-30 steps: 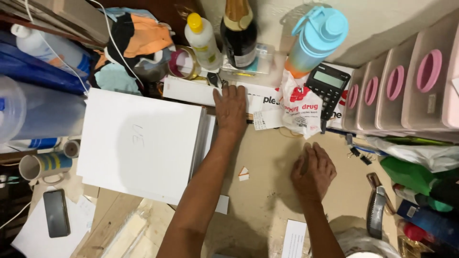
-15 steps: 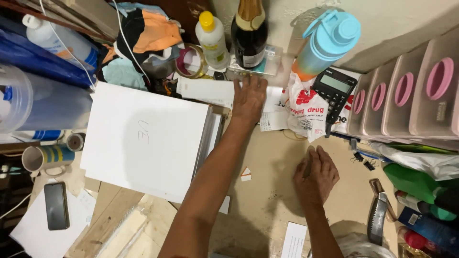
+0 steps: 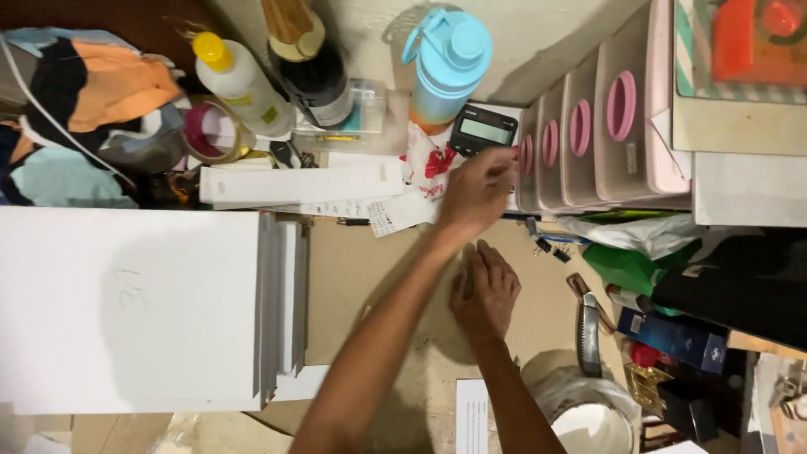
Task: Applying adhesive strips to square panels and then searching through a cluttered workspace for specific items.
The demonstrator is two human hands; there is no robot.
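Observation:
My left hand point(image 3: 477, 192) reaches across the brown cardboard surface point(image 3: 361, 269) to the back. Its fingertips are at the lower right corner of a black calculator point(image 3: 482, 131), beside the pink drawer unit point(image 3: 588, 134). The fingers are bunched, and whether they hold anything is hidden. It hovers over a white plastic bag with red print point(image 3: 427, 164) and some paper slips point(image 3: 395, 214). My right hand point(image 3: 486, 290) lies flat on the cardboard, fingers spread, holding nothing.
A stack of white boards point(image 3: 126, 311) fills the left. Along the back stand a light blue bottle point(image 3: 454, 59), a dark glass bottle point(image 3: 311, 71), a yellow-capped squeeze bottle point(image 3: 239, 80) and a tape roll point(image 3: 210, 130). A utility knife point(image 3: 588, 332) and a white tub point(image 3: 588, 420) lie to the right.
My left hand has left the papers by the long white box and moved right to the calculator. The view has shifted closer and rightward. My right hand stays flat on the cardboard.

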